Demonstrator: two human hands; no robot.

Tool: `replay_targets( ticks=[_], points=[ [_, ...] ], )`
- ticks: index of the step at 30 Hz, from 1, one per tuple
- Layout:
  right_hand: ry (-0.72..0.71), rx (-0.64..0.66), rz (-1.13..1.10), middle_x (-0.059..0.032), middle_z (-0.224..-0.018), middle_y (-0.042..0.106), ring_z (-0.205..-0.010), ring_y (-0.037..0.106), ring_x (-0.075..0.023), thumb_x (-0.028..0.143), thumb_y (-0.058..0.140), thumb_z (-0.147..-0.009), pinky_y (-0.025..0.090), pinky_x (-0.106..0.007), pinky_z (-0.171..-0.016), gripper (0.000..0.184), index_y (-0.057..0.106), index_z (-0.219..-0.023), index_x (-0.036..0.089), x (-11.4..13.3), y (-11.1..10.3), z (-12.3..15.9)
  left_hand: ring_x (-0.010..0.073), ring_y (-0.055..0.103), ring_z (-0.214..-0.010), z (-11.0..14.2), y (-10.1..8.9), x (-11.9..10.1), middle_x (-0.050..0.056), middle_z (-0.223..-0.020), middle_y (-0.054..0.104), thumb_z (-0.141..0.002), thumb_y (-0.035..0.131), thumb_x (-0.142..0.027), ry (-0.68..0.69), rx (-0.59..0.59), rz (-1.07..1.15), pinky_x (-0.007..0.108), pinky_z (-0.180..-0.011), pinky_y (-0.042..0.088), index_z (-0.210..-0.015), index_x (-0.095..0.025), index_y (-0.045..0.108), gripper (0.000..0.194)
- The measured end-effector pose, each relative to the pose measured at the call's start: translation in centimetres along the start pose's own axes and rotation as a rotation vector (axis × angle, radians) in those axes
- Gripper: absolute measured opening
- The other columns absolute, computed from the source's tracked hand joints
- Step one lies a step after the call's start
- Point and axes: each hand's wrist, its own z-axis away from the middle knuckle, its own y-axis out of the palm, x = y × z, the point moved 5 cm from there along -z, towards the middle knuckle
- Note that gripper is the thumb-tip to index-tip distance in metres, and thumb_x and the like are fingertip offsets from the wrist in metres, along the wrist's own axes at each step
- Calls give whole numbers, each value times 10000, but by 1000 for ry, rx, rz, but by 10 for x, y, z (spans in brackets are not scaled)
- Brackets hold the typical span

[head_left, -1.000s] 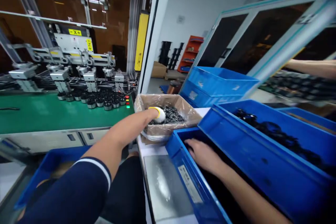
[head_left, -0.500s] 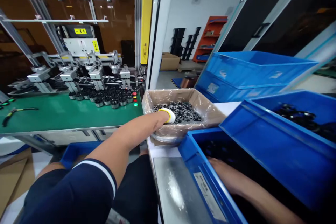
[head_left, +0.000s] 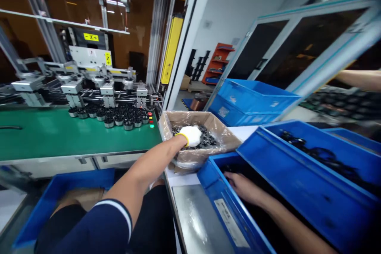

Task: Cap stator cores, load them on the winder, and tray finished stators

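Left hand (head_left: 192,136) rose in one box (head_left: 190,159), right hand (head_left: 242,185) in one blue bin (head_left: 212,191); couldn't tell if either gripped anything.

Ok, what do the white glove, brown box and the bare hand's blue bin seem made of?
White glove: probably knit fabric, matte, yellow-cuffed.
Box: likely cardboard, matte brown; its clear lining glints and creases like plastic film.
Blue bin: probably plastic, evenly coloured with slight sheen.

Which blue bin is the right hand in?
The bin with the long white label: only that one has the right hand inside it.
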Motion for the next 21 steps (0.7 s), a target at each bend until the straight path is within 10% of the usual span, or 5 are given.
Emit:
replay_targets(
  ticks=[3, 7, 11, 16, 21],
  points=[
    [46, -132, 47, -121, -792, 780, -775, 768, -254, 75, 601, -796, 593, -307, -772, 330, 799, -1059, 106, 6, -16, 7, 300, 579, -1373, 49, -9, -9, 105, -1408, 666, -968, 669, -399, 168, -123, 241, 392, -1236, 383, -1059, -158, 776, 279],
    [62, -387, 68, -192, -1180, 768, -1112, 745, -287, 137, 578, -924, 567, -428, -1059, 420, 703, -1322, 87, 29, -47, 21, 249, 730, -1113, 134, -10, 23, 112, -1254, 753, -991, 489, -705, 176, -183, 758, 374, -991, 607, -1279, -215, 702, 606],
    [-243, -731, 28, -154, -1237, 741, -1176, 703, -288, 257, 632, -975, 577, -496, -1083, 400, 676, -1360, 157, 104, -74, 41, 182, 756, -908, 194, -8, 45, 56, -1112, 786, -789, 790, -711, -12, -134, 1305, 260, -778, 641, -1175, -244, 750, 608],
    [-768, -1030, -68, -102, -1093, 777, -1166, 729, -260, 139, 687, -948, 636, -422, -987, 330, 689, -1274, 187, 198, -61, 89, 171, 744, -952, 210, -1, 43, 41, -1103, 780, -693, 931, -573, -91, -135, 1583, 226, -800, 629, -1134, -227, 775, 582],
    [-953, -1037, -28, -90, -958, 795, -1275, 704, -299, 77, 724, -907, 643, -402, -955, 283, 685, -1184, 122, 215, -36, 109, 180, 743, -980, 215, 14, 41, 36, -1179, 762, -749, 911, -526, -52, -103, 1504, 251, -846, 626, -1311, -290, 719, 639]
  ],
)
